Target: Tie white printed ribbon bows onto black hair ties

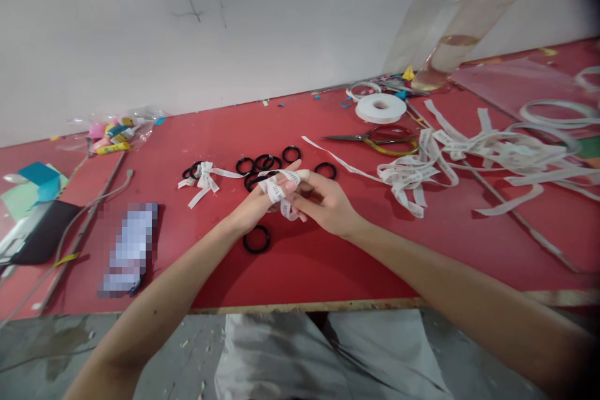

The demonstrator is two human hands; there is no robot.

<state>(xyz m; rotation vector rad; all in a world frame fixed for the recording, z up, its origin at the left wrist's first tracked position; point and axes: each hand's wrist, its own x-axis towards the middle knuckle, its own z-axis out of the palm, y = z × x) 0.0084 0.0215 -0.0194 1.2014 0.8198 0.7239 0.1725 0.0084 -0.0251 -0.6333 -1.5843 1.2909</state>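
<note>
A white printed ribbon lies looped across the fingers of my left hand, which closes on it. From the other side my right hand pinches the same ribbon, its fingertips meeting those of the left. Several black hair ties lie on the red table just behind my hands, and one black hair tie lies in front of them. Left of my hands sits a white ribbon bow with black hair ties beside it. Part of the held ribbon is hidden by my fingers.
Right of my hands lie scissors, a ribbon roll and a heap of loose printed ribbon. A clear bottle stands at the back right. On the left are a blurred-out flat object, a cable and a plastic bag.
</note>
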